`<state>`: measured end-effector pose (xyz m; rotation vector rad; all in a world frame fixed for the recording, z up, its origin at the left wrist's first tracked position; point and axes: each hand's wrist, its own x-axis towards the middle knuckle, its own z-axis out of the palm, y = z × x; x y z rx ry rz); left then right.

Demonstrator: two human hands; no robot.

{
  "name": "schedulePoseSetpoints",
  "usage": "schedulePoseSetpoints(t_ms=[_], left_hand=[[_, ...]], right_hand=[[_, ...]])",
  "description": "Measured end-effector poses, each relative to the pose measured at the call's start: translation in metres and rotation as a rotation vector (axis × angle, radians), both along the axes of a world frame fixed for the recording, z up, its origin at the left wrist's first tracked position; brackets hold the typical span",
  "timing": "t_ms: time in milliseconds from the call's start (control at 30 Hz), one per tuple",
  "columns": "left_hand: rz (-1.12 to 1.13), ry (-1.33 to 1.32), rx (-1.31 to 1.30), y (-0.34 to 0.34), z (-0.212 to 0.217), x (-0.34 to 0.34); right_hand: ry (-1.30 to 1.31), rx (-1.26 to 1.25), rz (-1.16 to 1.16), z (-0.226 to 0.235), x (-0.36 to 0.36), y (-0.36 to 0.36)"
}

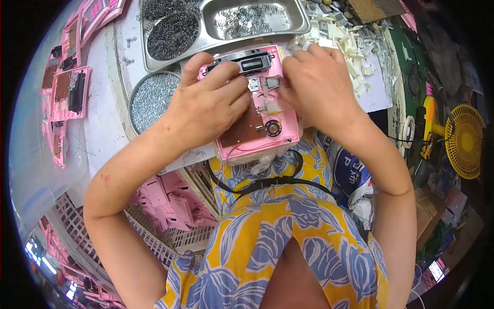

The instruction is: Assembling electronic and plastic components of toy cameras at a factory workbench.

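Note:
A pink plastic housing (288, 116) lies in front of me at the table's near edge, its inner side facing up. In it are a brown circuit board (244, 127), a small round speaker (272, 127) and a long black part (251, 64) along the far end. My left hand (213, 103) has its fingers bent over the left side of the housing, some of them on the black part. At the housing's upper right edge, my right hand (319, 82) is closed with its fingertips bunched together. Whatever it pinches is hidden behind the fingers.
Beyond the housing stands a steel tray (304, 27) of dark springs. A round dish (135, 110) of small silvery screws sits left. White plastic pieces (355, 49) are heaped right. Pink assemblies (69, 92) lie far left; more pink parts (172, 203) fill a crate below. A yellow fan (463, 141) is right.

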<state>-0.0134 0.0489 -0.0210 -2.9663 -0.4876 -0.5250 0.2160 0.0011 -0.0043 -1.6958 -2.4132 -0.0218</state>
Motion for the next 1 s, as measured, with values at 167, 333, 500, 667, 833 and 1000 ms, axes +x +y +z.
schedulePoseSetpoints(t_ms=[167, 333, 500, 667, 833, 1000], left_hand=[[0.085, -0.086, -0.199, -0.017, -0.005, 0.008], [0.031, 0.056, -0.167, -0.016, -0.007, 0.005], [0.019, 0.147, -0.27, -0.022, 0.005, 0.002], [0.053, 0.2, -0.289, -0.021, 0.001, -0.004], [0.009, 0.293, -0.174, -0.018, 0.004, 0.001], [0.001, 0.306, -0.194, -0.014, 0.006, 0.003]], right_hand=[[0.877, -0.355, -0.268, -0.016, 0.043, -0.011], [0.981, -0.583, -0.334, -0.021, 0.021, -0.006], [0.833, -0.403, -0.329, -0.014, 0.016, -0.008], [0.765, -0.437, -0.209, -0.009, 0.016, 0.003], [1.029, -0.795, -0.32, 0.0, 0.028, 0.006], [0.789, -0.461, -0.218, -0.01, 0.025, -0.002]])
